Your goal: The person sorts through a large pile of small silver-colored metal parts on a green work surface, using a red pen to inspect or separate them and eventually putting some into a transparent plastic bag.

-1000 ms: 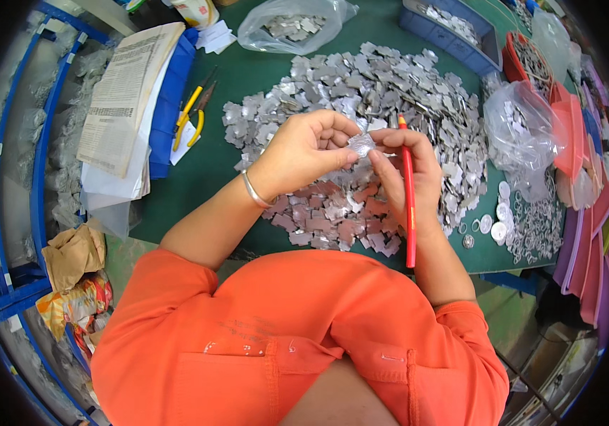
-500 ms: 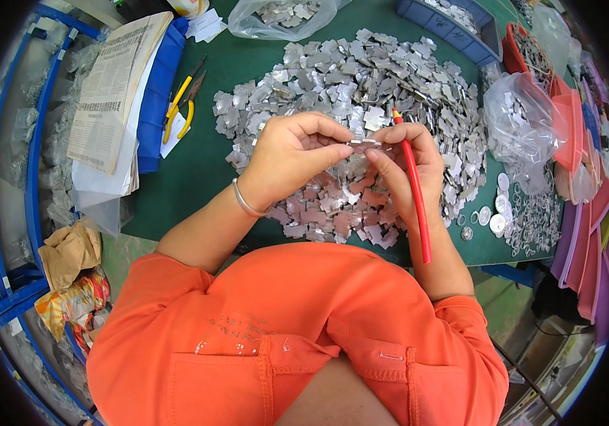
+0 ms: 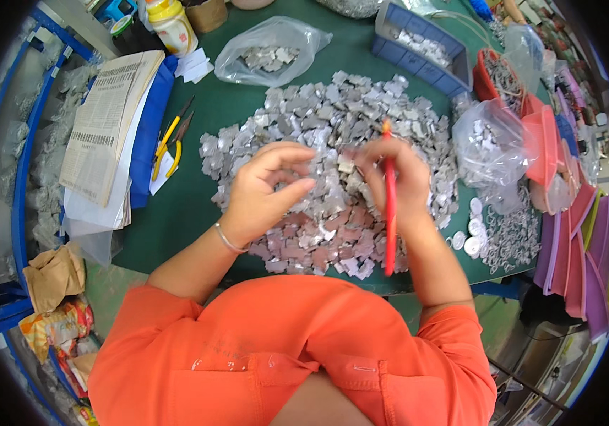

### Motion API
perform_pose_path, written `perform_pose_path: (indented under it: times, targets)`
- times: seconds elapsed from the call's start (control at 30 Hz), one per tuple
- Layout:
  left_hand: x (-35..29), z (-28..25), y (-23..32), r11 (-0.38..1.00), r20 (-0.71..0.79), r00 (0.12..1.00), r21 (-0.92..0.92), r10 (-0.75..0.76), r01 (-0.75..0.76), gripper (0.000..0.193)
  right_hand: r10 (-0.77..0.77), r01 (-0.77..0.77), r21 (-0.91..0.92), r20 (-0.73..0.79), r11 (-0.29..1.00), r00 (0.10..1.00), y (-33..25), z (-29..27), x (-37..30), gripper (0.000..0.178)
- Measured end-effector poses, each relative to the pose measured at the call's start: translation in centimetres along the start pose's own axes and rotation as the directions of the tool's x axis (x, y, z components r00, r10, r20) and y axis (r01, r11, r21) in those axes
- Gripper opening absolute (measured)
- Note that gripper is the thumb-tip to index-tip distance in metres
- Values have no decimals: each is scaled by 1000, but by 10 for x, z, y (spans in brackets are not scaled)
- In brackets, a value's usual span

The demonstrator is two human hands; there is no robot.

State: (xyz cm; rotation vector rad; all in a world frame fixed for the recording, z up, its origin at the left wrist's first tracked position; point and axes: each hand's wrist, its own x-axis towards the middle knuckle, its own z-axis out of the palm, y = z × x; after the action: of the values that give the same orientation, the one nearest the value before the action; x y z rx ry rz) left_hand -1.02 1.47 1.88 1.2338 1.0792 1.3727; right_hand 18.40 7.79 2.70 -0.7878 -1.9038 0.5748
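A broad heap of small, flat silver metal pieces with notched edges covers the middle of the table. Over its left part hovers my left hand, thumb and curved fingers apart, with nothing seen between them. To the right, my right hand holds a long red pencil, its pointed end up past the knuckles and its other end toward me. My right thumb and fingertips are near the heap's surface and blurred; whether they also pinch a metal piece, I cannot tell.
Yellow-handled pliers lie left, beside a blue tray with newspaper. Behind the heap are an open plastic bag of pieces and a blue-grey bin. At right sit another bag, white discs and small rings.
My hands, which met at a small metal piece, have drawn apart. The left no longer has it between its fingers. The red pencil stays in my right hand; the view has shifted.
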Motion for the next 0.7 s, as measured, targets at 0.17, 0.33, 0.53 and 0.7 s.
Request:
perform_pose_path:
  times: [0.17,0.33,0.53,0.7]
  targets:
    - [7,-27,-7,975,-60,996,213,71,-56,10,310,-271,162,-315,949,897,78,-64,87,15]
    - [36,-69,-13,703,-106,973,708,204,-70,11,440,-366,322,-199,873,876,58,-49,59,10]
    - [82,-85,-53,375,72,991,921,112,-109,24,422,-420,275,55,865,905,5,-5,7,7]
    - [95,-86,-44,470,77,995,882,-67,-37,21,467,-464,377,88,802,880,-6,1,-13,9]
